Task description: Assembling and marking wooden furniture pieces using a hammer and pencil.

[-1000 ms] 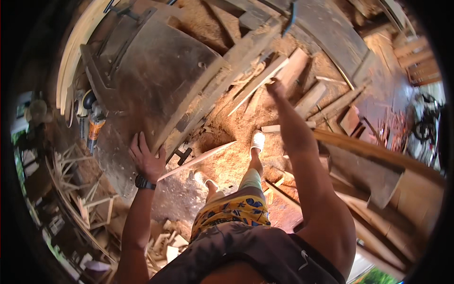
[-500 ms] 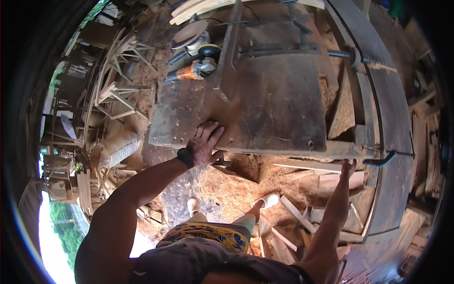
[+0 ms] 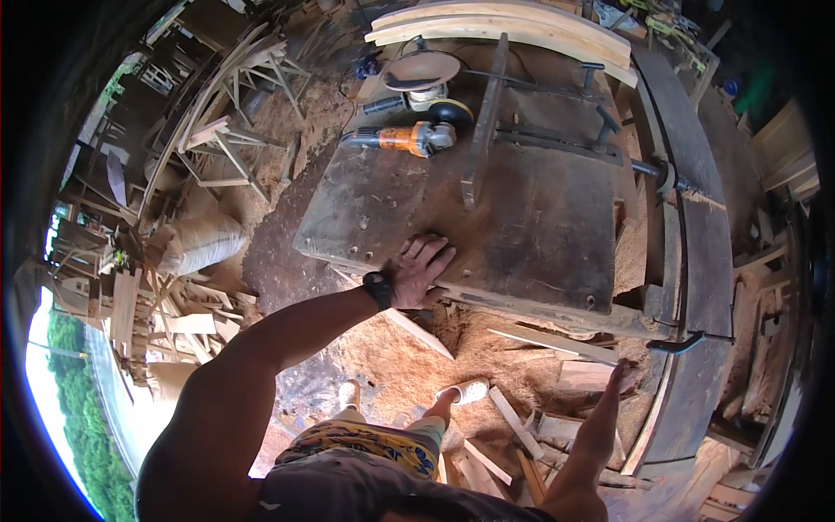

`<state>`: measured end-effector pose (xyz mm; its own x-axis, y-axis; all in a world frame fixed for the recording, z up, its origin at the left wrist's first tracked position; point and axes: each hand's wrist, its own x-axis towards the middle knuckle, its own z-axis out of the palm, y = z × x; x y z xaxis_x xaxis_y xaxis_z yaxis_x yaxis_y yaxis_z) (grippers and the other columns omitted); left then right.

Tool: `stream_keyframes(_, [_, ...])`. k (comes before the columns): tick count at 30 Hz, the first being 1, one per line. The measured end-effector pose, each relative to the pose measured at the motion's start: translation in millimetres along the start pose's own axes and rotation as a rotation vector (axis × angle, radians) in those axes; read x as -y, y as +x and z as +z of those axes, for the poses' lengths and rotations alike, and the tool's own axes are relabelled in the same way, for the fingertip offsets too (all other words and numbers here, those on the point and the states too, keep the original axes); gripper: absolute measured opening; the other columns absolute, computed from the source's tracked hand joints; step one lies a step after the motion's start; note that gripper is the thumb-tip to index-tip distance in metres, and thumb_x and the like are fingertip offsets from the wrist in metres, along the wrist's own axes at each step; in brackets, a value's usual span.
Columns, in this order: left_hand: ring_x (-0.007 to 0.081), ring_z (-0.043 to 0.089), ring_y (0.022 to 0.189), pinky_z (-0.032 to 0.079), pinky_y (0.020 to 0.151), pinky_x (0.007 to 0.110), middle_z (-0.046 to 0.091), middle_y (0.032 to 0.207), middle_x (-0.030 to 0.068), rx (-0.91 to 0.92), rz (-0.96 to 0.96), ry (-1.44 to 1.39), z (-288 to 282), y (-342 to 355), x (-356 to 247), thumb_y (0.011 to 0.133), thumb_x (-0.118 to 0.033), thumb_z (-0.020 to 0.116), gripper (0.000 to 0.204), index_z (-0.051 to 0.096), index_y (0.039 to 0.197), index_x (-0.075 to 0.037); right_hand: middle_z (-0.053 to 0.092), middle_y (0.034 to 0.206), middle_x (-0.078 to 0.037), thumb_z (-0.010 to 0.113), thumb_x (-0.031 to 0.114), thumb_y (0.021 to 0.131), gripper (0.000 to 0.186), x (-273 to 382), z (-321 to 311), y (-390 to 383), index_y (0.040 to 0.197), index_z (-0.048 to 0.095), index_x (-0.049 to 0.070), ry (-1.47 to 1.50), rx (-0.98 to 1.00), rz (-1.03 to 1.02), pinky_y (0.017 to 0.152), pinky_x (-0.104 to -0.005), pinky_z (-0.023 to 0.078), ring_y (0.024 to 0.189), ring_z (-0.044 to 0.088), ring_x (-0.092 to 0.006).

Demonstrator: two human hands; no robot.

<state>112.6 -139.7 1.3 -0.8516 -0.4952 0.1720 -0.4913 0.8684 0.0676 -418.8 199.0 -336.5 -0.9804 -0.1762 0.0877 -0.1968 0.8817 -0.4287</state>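
Observation:
My left hand [image 3: 422, 268], with a dark watch [image 3: 378, 290] on its wrist, lies palm down on the near edge of a dark wooden bench [image 3: 539, 226]. Its fingers are stretched out and it holds nothing. My right hand [image 3: 622, 372] hangs below the bench's near right corner, beside the end of a thin wooden strip [image 3: 552, 343]. It shows edge-on and small, so its fingers cannot be made out. An orange and black angle grinder [image 3: 404, 138] rests on the bench's far left. Next to it is a sander [image 3: 426, 83] with a round disc.
A narrow bar [image 3: 487, 126] lies across the bench. Pale planks [image 3: 504, 22] are stacked at its far end. A clamp handle [image 3: 677, 345] sticks out at the near right. Sawdust and offcuts [image 3: 513, 416] cover the floor. A white sack [image 3: 204, 245] and trestles [image 3: 230, 157] stand left.
The view has shifted, bringing more of the far planks into sight. My left hand stays on the bench edge. My right hand has dropped a little farther from the bench edge.

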Motion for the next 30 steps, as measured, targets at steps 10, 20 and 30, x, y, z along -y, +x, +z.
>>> stream_keyframes(10, [0.0371, 0.037, 0.133, 0.033, 0.111, 0.053, 0.039, 0.143, 0.0207, 0.042, -0.028, -0.118, -5.3, -8.5, 2.3, 0.081, -0.04, 0.068, 0.078, 0.042, 0.144, -0.003, 0.065, 0.074, -0.027, 0.047, 0.055, 0.094, 0.067, 30.5, -106.3, -225.2, 0.073, 0.069, -0.005, -0.218, 0.165, -0.479, 0.07, -0.0563, 0.048, 0.073, 0.062, -0.0466])
stream_keyframes(20, [0.0426, 0.04, 0.131, 0.035, 0.108, 0.05, 0.037, 0.148, 0.0255, -0.083, 0.141, -0.955, -21.6, -207.7, -54.2, 0.064, -0.029, 0.083, 0.106, 0.029, 0.152, -0.008, 0.058, 0.078, -0.001, 0.061, 0.008, 0.084, 0.011, 203.9, -286.7, -508.4, 0.093, 0.063, 0.003, 0.966, 0.752, 0.005, 0.049, -0.026, 0.035, 0.06, 0.05, -0.0086])
stream_keyframes(30, [0.0369, 0.067, 0.08, 0.053, 0.073, 0.046, 0.069, 0.088, 0.0181, 0.205, -0.075, -0.743, -112.6, -555.6, 104.2, 0.08, -0.046, 0.07, 0.044, 0.067, 0.096, -0.005, 0.05, 0.064, -0.001, 0.059, 0.017, 0.08, 0.031, 379.2, -285.8, -687.1, 0.106, 0.062, 0.0, 1.068, 1.484, -0.142, 0.04, -0.0233, 0.028, 0.043, 0.034, -0.0072])
